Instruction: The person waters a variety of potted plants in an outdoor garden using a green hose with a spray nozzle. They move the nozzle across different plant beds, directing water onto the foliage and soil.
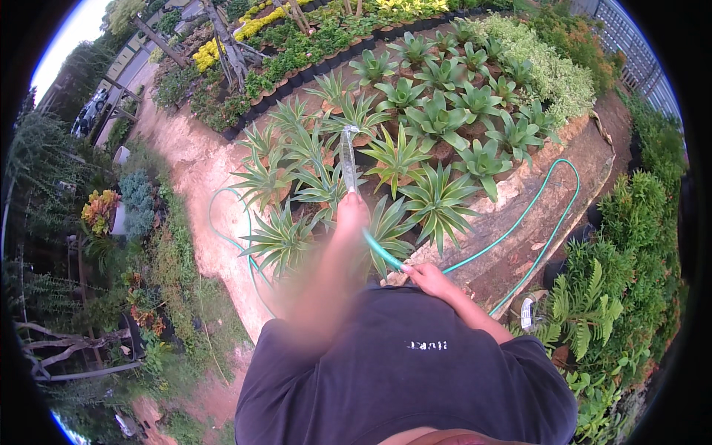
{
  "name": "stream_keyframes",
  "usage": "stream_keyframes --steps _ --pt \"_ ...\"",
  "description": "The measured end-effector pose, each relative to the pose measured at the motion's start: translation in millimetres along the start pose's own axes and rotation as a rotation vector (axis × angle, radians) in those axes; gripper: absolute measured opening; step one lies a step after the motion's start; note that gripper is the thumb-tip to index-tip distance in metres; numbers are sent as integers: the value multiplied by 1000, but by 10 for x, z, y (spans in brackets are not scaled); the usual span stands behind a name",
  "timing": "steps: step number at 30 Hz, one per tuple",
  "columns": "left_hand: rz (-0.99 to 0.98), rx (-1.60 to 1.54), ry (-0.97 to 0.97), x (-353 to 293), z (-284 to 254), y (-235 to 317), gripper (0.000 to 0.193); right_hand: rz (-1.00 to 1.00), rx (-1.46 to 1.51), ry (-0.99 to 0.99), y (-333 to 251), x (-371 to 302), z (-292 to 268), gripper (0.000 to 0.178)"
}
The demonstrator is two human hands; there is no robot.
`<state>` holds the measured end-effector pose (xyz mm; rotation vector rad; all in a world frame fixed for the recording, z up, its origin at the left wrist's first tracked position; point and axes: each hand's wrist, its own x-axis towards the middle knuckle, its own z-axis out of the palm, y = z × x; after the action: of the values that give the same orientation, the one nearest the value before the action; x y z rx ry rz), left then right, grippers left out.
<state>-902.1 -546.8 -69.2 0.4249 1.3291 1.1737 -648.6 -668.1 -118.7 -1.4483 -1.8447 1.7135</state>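
My left hand (351,211) is closed round the end of a green garden hose (383,252), arm stretched out in front of me. From that end a stream of water (348,157) runs forward onto the spiky, pale-edged potted plants (354,119). Closer to my body, my right hand (426,277) grips the same hose farther back along its length. More spiky plants (439,205) stand just below and beside both hands. My left forearm is blurred.
Broad-leaved rosette plants (436,119) fill the bed beyond, with pale shrubs (549,67) behind them. Hose loops (567,167) lie on the ground cloth (593,159) at right and on the dirt path (215,256) at left. A fern (586,308) grows near my right side.
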Motion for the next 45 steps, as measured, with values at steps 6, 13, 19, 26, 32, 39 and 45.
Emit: stream_keyframes --steps 6,13,19,26,32,39,45 --pt "-5 2 -9 -10 -8 -34 31 -8 14 3 43 -12 6 73" --pt "4 16 -13 -7 -20 -65 30 0 15 3 84 -28 18 73" --pt "9 2 -39 -38 -29 -95 30 7 20 4 95 -65 16 73" --pt "-16 8 -20 -81 -30 -102 30 48 -6 -31 88 -85 15 73" --pt "-16 16 -31 -80 -12 -149 31 34 -35 -12 57 -147 -15 74" --pt "-14 14 -14 -55 3 -168 30 27 6 12 -41 -189 -28 66" --pt "-24 24 -26 -64 2 -167 31 43 13 -19 -7 -180 -29 67"
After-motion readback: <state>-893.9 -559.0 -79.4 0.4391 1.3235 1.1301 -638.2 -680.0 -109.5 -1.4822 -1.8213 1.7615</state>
